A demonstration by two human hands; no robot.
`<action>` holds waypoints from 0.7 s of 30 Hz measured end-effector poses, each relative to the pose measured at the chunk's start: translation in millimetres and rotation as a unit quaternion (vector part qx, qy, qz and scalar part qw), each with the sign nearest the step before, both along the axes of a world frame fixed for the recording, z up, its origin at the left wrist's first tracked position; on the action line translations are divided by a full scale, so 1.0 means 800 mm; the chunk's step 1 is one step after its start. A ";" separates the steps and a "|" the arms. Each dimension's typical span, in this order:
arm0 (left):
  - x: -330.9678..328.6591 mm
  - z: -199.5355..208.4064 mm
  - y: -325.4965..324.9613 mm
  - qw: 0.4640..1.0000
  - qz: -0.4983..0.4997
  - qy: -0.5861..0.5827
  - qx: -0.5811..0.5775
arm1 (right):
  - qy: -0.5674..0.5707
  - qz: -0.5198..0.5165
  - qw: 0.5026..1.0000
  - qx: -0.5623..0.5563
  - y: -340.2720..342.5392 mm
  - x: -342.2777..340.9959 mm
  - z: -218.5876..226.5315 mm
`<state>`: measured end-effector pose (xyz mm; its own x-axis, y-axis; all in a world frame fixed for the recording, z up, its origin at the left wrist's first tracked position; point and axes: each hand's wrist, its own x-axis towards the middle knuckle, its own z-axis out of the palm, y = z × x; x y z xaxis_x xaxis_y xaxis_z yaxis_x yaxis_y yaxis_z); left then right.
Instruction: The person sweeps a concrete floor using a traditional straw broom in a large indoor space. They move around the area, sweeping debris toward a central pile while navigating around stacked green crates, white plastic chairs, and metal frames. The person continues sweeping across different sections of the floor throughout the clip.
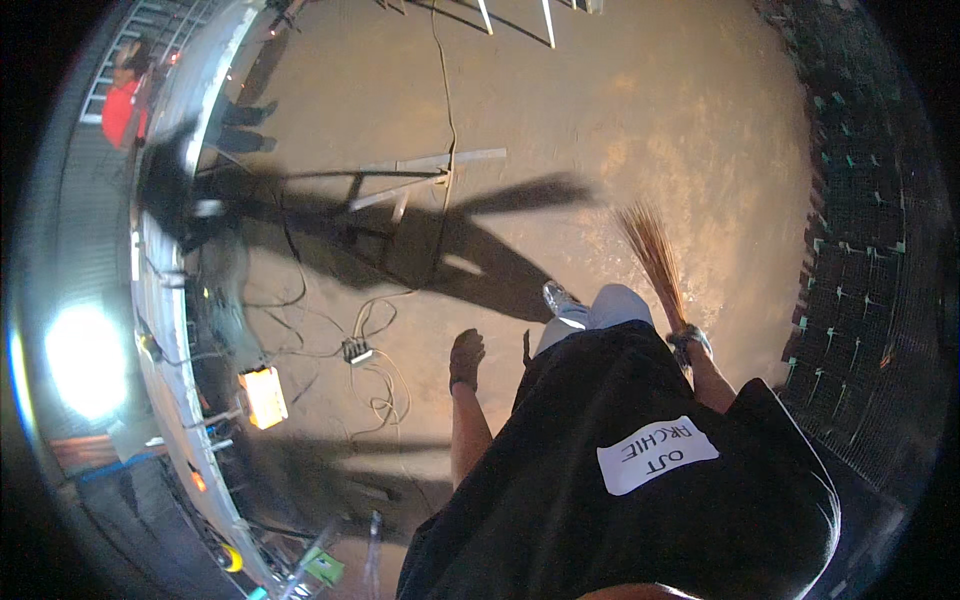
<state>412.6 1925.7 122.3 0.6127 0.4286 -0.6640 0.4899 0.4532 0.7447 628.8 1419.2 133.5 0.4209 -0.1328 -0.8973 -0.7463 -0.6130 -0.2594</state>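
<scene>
My right hand point(690, 345), in a dark glove, is closed around the handle of a stick broom point(655, 262). The broom's brown bristles fan out ahead of my body, over the dusty concrete floor point(640, 120). Away from my left side hangs my left hand point(467, 358), also in a dark glove, with its fingers loosely apart and nothing visible in it. Below me show my light trouser legs point(615, 305) and a shoe point(562, 298). A dark shirt point(590, 420) with a white paper label point(657, 455) covers much of the lower view.
A power strip point(357, 351) with tangled cables point(385, 405) lies on the floor at left. Metal bars point(430, 178) lie ahead. A lit work lamp point(263, 397) stands by a long bench point(160, 300). Dark grid-like stacks point(850, 270) line the right. A person in red point(120, 112) is at far left.
</scene>
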 end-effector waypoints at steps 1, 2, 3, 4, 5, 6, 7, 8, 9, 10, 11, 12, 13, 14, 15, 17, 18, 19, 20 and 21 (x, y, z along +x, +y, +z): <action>0.037 0.023 0.019 1.000 0.011 0.017 -0.014 | -0.040 0.000 0.999 -0.033 0.039 0.018 0.003; 0.071 0.043 0.036 1.000 0.006 0.012 -0.013 | -0.082 -0.005 0.996 -0.045 0.075 0.039 0.007; 0.098 0.060 0.048 1.000 -0.002 0.019 -0.025 | -0.094 0.041 0.993 -0.054 0.108 0.065 0.009; 0.120 0.070 0.057 0.999 -0.017 0.012 -0.032 | -0.095 0.090 0.989 -0.075 0.135 0.091 0.013; 0.141 0.072 0.065 0.998 -0.038 -0.021 -0.040 | -0.085 0.095 0.991 -0.042 0.161 0.116 0.015; 0.156 0.067 0.073 0.998 -0.046 0.018 -0.043 | -0.076 0.105 0.991 -0.016 0.187 0.143 0.014; 0.164 0.057 0.080 0.997 -0.063 0.027 -0.040 | -0.108 0.138 0.984 -0.013 0.214 0.170 0.010; 0.166 0.043 0.089 0.995 -0.091 0.031 -0.026 | -0.149 0.172 0.974 -0.001 0.246 0.196 0.002; 0.164 0.027 0.096 0.991 -0.112 0.064 0.016 | -0.110 0.213 0.971 -0.020 0.282 0.232 -0.010; 0.159 0.011 0.103 0.989 -0.102 0.100 0.025 | -0.065 0.263 0.961 -0.055 0.321 0.272 -0.024; 0.153 -0.002 0.109 0.988 -0.061 0.145 0.003 | -0.058 0.258 0.964 -0.027 0.352 0.302 -0.036; 0.151 -0.014 0.127 0.958 -0.174 0.222 0.047 | -0.052 0.259 0.964 -0.002 0.388 0.332 -0.052; 0.132 -0.010 0.130 0.957 -0.187 0.216 0.056 | -0.057 0.291 0.955 -0.009 0.428 0.365 -0.070; 0.118 0.002 0.137 0.955 -0.187 0.221 0.058 | -0.072 0.321 0.944 -0.007 0.468 0.400 -0.088; 0.115 0.016 0.147 0.957 -0.180 0.222 0.052 | -0.096 0.303 0.947 -0.040 0.509 0.431 -0.105; 0.129 0.055 0.170 0.961 -0.119 0.251 0.009 | -0.130 0.227 0.965 0.035 0.586 0.506 -0.142; 0.143 0.076 0.183 0.960 -0.076 0.271 -0.014 | -0.069 0.276 0.958 0.015 0.618 0.539 -0.160; 0.166 0.100 0.194 0.955 -0.028 0.293 -0.029 | -0.079 0.277 0.957 0.013 0.650 0.572 -0.178; 0.192 0.116 0.192 0.948 -0.012 0.315 -0.039 | -0.070 0.292 0.954 -0.004 0.687 0.598 -0.192; 0.220 0.134 0.195 0.939 0.021 0.343 -0.028 | -0.057 0.305 0.950 -0.019 0.718 0.624 -0.206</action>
